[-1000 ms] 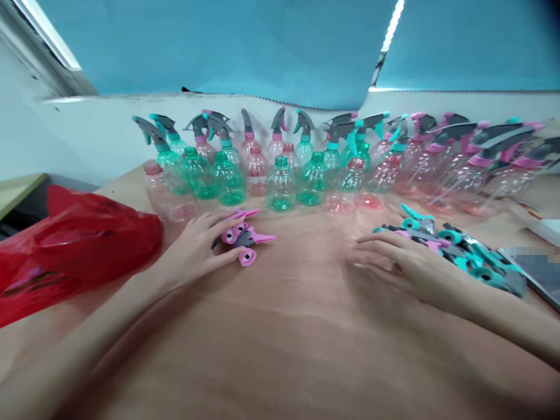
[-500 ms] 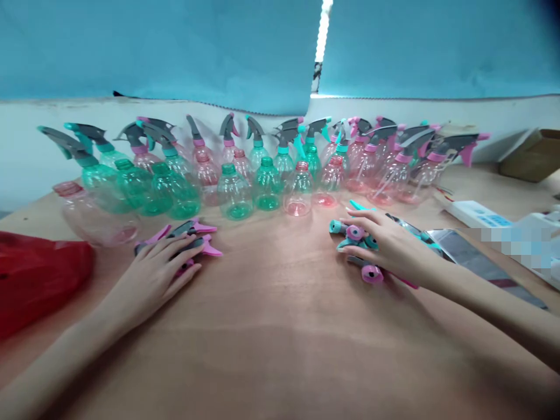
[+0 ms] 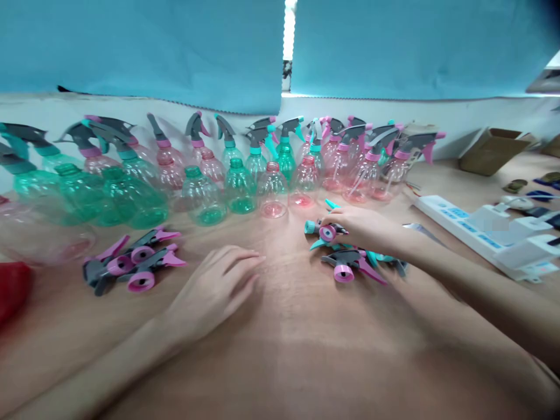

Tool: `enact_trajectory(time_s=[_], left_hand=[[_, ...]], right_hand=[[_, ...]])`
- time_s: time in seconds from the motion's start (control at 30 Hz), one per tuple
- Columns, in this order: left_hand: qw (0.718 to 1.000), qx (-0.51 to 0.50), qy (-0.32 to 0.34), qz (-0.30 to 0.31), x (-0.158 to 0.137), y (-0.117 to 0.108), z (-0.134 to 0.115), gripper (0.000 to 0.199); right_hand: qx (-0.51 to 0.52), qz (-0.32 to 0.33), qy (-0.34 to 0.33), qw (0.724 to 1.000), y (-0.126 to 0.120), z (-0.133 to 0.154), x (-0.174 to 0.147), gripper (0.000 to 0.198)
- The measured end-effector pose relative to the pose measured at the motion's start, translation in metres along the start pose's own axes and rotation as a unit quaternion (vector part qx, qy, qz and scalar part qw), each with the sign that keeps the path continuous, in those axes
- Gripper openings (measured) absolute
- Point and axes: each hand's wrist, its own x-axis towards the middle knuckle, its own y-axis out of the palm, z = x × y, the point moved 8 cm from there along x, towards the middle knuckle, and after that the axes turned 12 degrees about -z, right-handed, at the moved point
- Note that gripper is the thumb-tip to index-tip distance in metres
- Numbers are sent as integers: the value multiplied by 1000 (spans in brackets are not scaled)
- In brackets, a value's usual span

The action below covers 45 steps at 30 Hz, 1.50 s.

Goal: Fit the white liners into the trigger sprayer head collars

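My left hand is over the middle of the wooden table, fingers stretched out and nothing in them. To its left lies a small group of grey and pink trigger spray heads, their collars showing. My right hand is at another pile, its fingers closed around a trigger spray head with a pink collar; the hand covers part of it. Beneath and beside that hand lie more spray heads, including a grey and pink one and turquoise parts. Behind both piles stand green and pink open-necked bottles, among them a clear pink bottle.
Several bottles with spray heads fitted, such as one with a turquoise collar, line the back. A white power strip and a brown cardboard box are at right. Red plastic lies at the left edge.
My left hand has come off the grey and pink spray heads and moved right. My right hand has closed on a spray head in its pile. The view has turned right.
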Motion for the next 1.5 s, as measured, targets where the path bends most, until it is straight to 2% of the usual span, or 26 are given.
enact_trajectory(time_s=[0.07,0.27,0.4,0.5,0.57,0.63,0.73,0.8,0.83,0.93,1.1,1.2,1.27,1.4,1.5], left_hand=[[997,-70,-29,3,13,15,-6,22],[989,-131,-63,-8,34,41,-27,14],[983,-151,-96,-34,32,34,-34,16],[971,-164,-142,-99,27,13,-32,36],[968,-163,-148,-118,23,0,-34,52],[973,-152,-146,-94,18,-7,-35,60],[972,-161,-171,-26,6,-8,-29,48],[953,-217,-212,7,-5,-6,-20,38],[939,-252,-235,15,-10,-5,-15,36],[915,-303,-267,11,-22,-7,-3,38],[928,-265,-261,-29,-37,-16,9,26],[941,-233,-239,-59,-43,-20,10,21],[948,-214,-228,-55,-44,-19,9,21],[962,-190,-189,-54,-43,-19,4,27],[970,-178,-153,-68,-42,-22,0,27]], right_hand=[[-7,-22,3,1000,-4,0,0,26],[-5,-160,-11,987,-33,14,-16,16],[24,-255,-35,966,-60,44,-35,17],[123,-290,-64,947,-72,72,-43,16],[218,-263,-63,938,-69,87,-39,19],[320,-199,-42,925,-57,99,-31,23],[487,-95,-14,868,-36,117,-17,26],[553,-69,-9,830,-27,126,-9,25],[563,-68,-9,823,-24,129,-5,25],[538,-85,-23,838,-19,135,6,26],[469,-117,-46,874,-27,139,19,30],[455,-49,-69,886,-28,147,22,22],[471,-5,-62,880,-28,149,23,17],[482,16,-31,876,-27,145,25,18],[484,45,-38,873,-26,148,25,19]])
